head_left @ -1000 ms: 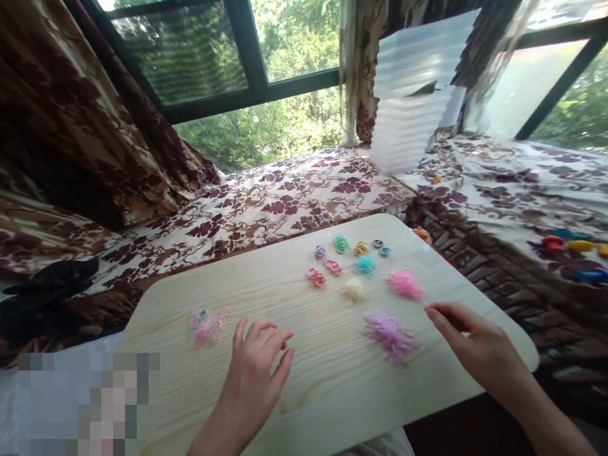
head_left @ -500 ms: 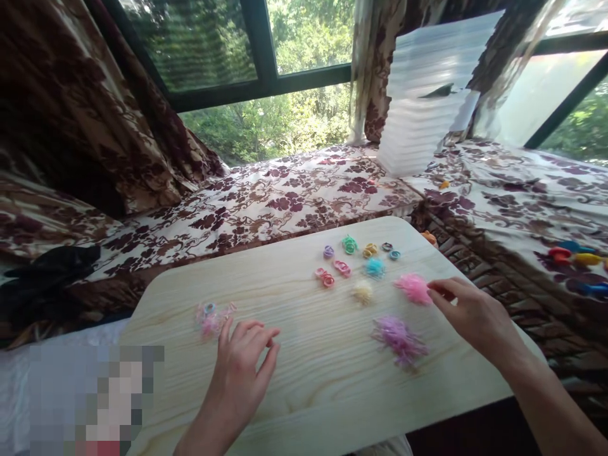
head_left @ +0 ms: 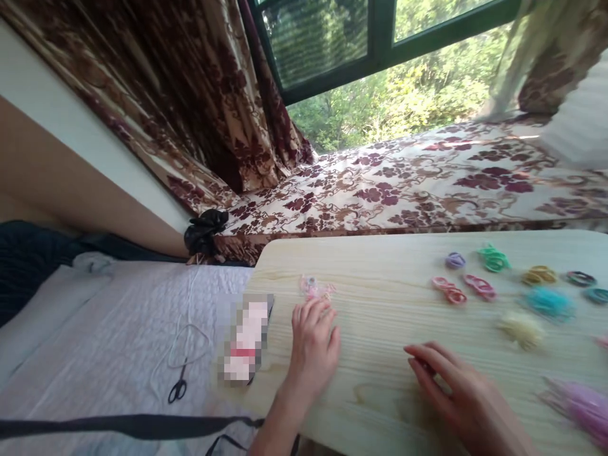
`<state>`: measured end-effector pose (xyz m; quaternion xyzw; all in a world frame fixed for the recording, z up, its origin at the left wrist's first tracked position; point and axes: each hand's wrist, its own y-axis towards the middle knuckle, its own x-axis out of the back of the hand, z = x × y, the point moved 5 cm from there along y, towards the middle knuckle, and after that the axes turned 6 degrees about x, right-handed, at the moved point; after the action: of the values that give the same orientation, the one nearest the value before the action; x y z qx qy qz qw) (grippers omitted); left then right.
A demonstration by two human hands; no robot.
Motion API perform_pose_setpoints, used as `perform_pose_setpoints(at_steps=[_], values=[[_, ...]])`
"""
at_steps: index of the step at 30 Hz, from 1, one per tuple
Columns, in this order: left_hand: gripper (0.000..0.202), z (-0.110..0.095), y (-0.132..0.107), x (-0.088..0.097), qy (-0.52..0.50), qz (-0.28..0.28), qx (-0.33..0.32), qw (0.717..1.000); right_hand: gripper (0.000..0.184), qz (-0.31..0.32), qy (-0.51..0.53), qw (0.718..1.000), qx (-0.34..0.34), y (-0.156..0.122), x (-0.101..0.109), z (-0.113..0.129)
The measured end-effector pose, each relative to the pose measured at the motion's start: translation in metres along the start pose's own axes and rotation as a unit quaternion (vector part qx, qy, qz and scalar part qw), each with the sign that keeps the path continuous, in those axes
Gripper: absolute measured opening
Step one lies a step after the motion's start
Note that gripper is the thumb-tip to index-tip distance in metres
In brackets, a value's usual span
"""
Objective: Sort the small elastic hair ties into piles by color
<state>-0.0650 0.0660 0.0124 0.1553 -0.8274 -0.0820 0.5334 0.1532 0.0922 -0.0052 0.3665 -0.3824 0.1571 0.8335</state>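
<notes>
At left, a mixed pile (head_left: 317, 291) is lying ungrouped; the left hand (head_left: 313, 339) is resting by its near edge, fingers close together, grip I cannot tell. The right hand (head_left: 458, 386) is hovering, fingertips nearly meeting, contents unclear. Further right, bands (head_left: 494, 259) are already lying grouped by colour.

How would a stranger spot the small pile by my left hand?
Find the pale wooden table. Near its left end, beyond the left hand, lies the small pinkish pile. It lies alone; the turquoise heap and green bundle are clustered rightward.
</notes>
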Motion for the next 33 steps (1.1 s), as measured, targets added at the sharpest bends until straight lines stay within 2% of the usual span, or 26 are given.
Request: perform_pose_setpoints(at_steps=[4, 7, 10, 13, 16, 22, 28, 33], values=[[0.044, 0.041, 0.023, -0.002, 0.026, -0.051, 0.112, 0.992, 0.024, -0.006, -0.012, 0.999, 0.029, 0.008, -0.011, 0.004], [0.051, 0.055, 0.038, -0.011, 0.03, -0.059, 0.156, 0.986, 0.024, -0.007, -0.022, 0.999, 0.028, 0.007, -0.012, 0.001], [0.05, 0.048, 0.04, -0.022, 0.025, -0.04, 0.157, 0.986, 0.022, -0.006, -0.023, 0.999, 0.038, 0.004, -0.014, -0.001], [0.046, 0.026, 0.032, -0.027, 0.006, 0.001, 0.104, 0.995, 0.022, -0.011, -0.027, 0.999, 0.041, 0.004, -0.013, 0.0], [0.045, 0.011, 0.026, -0.021, -0.019, 0.035, 0.05, 0.998, 0.024, -0.03, -0.029, 0.998, 0.046, 0.008, -0.01, 0.004], [0.028, 0.01, 0.031, -0.003, -0.021, 0.035, 0.048, 0.998, 0.024, -0.033, -0.012, 0.999, 0.039, 0.012, -0.007, 0.008], [0.027, -0.005, 0.014, 0.0, -0.069, 0.1, -0.016, 0.992, 0.023, -0.025, -0.003, 0.999, 0.031, 0.009, -0.01, 0.003], [0.032, 0.014, 0.026, -0.006, -0.066, 0.043, 0.046, 0.996, 0.023, -0.032, 0.003, 0.999, 0.031, 0.008, -0.012, 0.001]])
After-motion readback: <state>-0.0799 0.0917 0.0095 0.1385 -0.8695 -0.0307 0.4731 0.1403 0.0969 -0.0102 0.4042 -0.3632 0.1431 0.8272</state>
